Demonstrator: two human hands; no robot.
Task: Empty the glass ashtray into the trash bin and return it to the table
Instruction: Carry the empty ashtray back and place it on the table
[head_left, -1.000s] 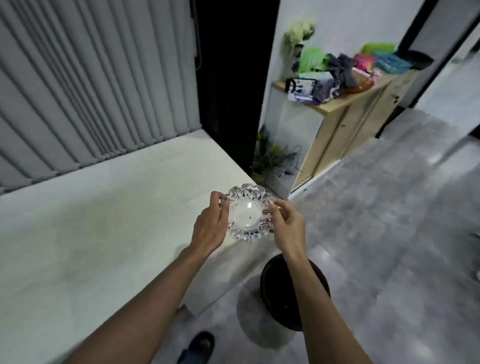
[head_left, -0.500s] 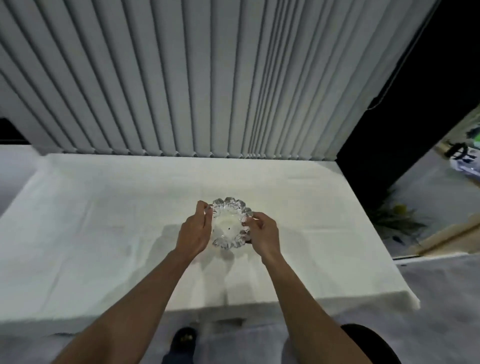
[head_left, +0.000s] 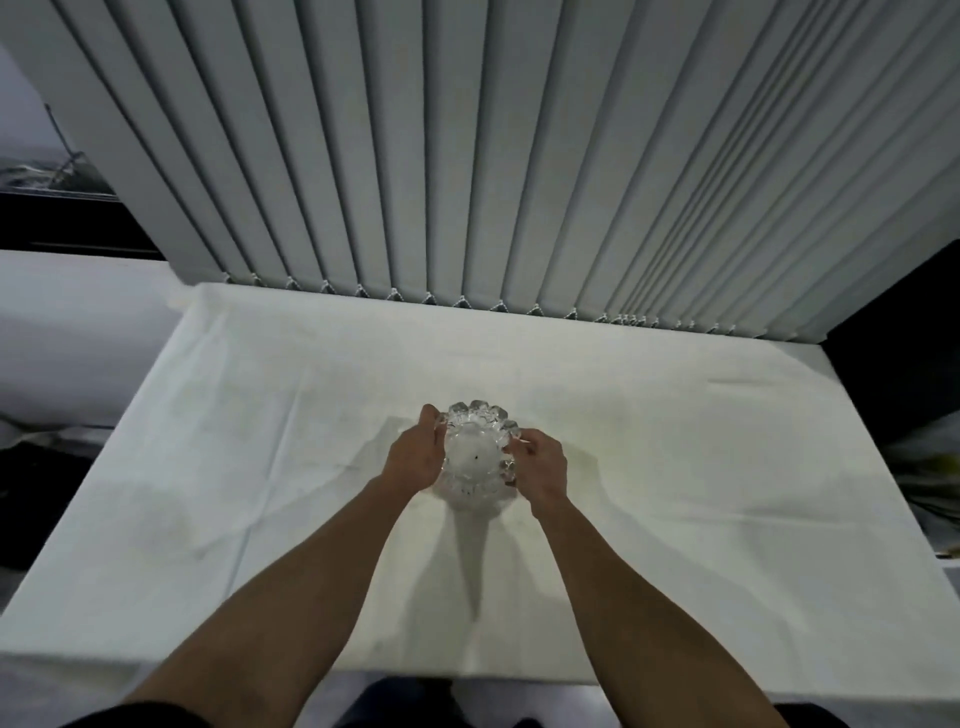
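1. The glass ashtray (head_left: 477, 451) sits between both hands over the middle of the white-covered counter (head_left: 675, 467), farther in from its near edge than half a second ago.
2. The left hand (head_left: 415, 457) closes its grip on the ashtray's left rim.
3. The right hand (head_left: 540, 467) pinches the right rim.
4. Whether the base touches the cloth is unclear.
5. Vertical blinds (head_left: 467, 156) hang behind.

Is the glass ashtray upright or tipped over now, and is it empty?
Upright: the glass ashtray has its opening facing up, held between the left hand and right hand. Almost empty: only one tiny dark speck shows inside.
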